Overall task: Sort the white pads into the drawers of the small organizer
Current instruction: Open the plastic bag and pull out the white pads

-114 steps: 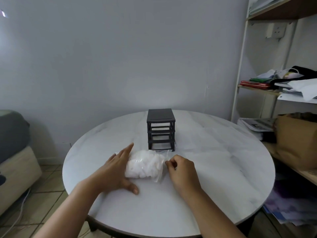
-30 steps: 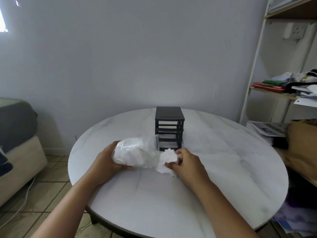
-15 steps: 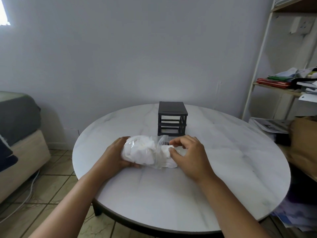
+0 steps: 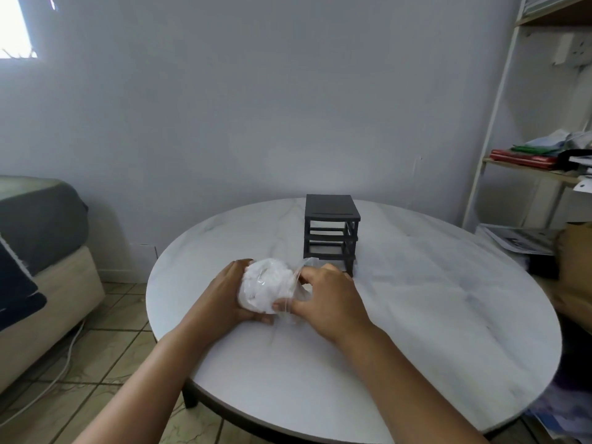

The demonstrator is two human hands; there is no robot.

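Note:
A clear plastic bag of white pads (image 4: 267, 288) sits on the round white marble table (image 4: 416, 315), just in front of the small black organizer (image 4: 331, 230). My left hand (image 4: 224, 296) grips the bag's left end, fingers wrapped round it. My right hand (image 4: 326, 298) pinches the bag's open plastic mouth on the right side. The organizer is a dark frame with three drawer levels; whether the drawers hold anything cannot be told.
A shelf unit (image 4: 499, 123) with papers and a red folder stands at the right, with a brown box (image 4: 576, 270) below. A grey and beige sofa (image 4: 41, 251) is at the left. Tiled floor with a white cable lies under the table's left edge.
The bag was lifted off the table and bunched up between both hands. A white clump held by the right hand a second ago is back at the bag's mouth.

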